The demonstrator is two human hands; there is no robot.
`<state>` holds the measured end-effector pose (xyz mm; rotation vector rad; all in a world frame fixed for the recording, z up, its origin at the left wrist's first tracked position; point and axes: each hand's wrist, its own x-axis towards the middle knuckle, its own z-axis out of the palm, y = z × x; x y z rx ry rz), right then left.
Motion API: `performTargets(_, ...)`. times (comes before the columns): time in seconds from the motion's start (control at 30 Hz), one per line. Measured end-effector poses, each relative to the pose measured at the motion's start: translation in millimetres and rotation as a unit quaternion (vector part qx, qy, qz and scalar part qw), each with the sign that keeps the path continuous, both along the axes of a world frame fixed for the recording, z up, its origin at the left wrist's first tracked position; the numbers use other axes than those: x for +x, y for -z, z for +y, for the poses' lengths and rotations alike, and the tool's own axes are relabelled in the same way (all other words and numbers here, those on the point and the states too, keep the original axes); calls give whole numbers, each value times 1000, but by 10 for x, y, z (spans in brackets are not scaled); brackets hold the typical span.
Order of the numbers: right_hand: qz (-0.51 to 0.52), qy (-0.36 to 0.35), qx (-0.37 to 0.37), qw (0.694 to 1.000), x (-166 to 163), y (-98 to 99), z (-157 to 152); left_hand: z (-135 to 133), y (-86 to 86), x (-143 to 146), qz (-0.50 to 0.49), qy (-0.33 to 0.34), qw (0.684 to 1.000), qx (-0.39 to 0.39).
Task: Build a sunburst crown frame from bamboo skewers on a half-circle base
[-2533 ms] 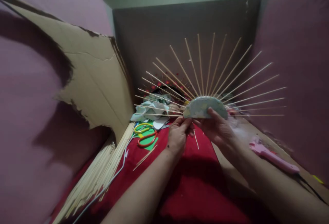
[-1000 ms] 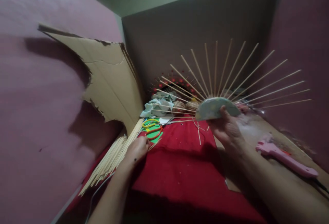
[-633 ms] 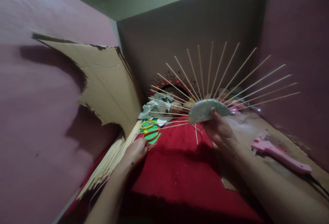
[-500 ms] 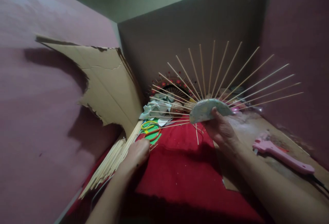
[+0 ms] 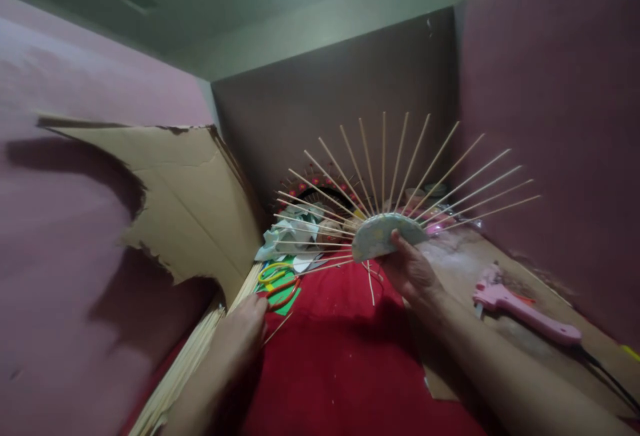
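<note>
1. Left hand (image 5: 245, 323), near left: fingers curled beside the stick bundle (image 5: 185, 369); can't tell if they hold anything. Risk: forearm looks able to drag or scatter the bundle. One bundle, sticks too packed to count.
2. Red cloth (image 5: 325, 369): one, near centre. Likely to ruck if an arm snags it, shifting whatever lies on top.
3. Glue gun (image 5: 527, 316): one, right, on the brown board (image 5: 530, 353). If hot, a burn hazard near the right forearm; a cable pull could swing it.
4. Loose stick (image 5: 277, 329): one seen by the left hand. Could roll or get lost.
5. Right hand (image 5: 413, 273): grasping the half disc (image 5: 385, 239), thumb on front, raised over the cloth, right of centre. One disc. Hard squeeze might dent it; a slip might drop it.
6. Fan sticks (image 5: 384, 163): roughly twenty; low left ones blur into clutter. A bump could snap or loosen some.
7. Scissors (image 5: 286, 285): apparently one pair, left, on a green sheet (image 5: 289, 308). Low left sticks could catch the handles.
8. Crumpled paper (image 5: 293, 226): one heap, far left. Could snag tips too.
</note>
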<state>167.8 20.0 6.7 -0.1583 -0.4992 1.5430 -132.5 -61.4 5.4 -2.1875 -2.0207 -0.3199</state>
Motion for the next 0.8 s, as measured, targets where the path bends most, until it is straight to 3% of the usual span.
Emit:
performTargets(0.1, -4, 13, 16, 1000, -15, 5, -2, -104, -207, 48, -45, 56, 994, 78)
performTargets(0.2, -20, 18, 35, 999, -42, 26, -17, -236, -481, 253, -228, 130, 954, 146)
performTargets(0.23, -33, 16, 43, 998, -54, 39, -22, -277, -575, 359, -307, 135, 930, 153)
performTargets(0.33, -99, 16, 58, 993, -89, 86, -42, -341, -824, 738, -527, 134, 812, 212)
performTargets(0.43, -167, 28, 56, 984, -114, 97, -85, -275, -982, 1087, -627, 179, 720, 237)
performTargets(0.57, -185, 47, 63, 980, -124, -23, -206, -64, -1019, 1356, -672, 216, 679, 205)
performTargets(0.8, -283, 84, 82, 952, -61, -188, -351, 155, -797, 1466, -729, 222, 638, 109)
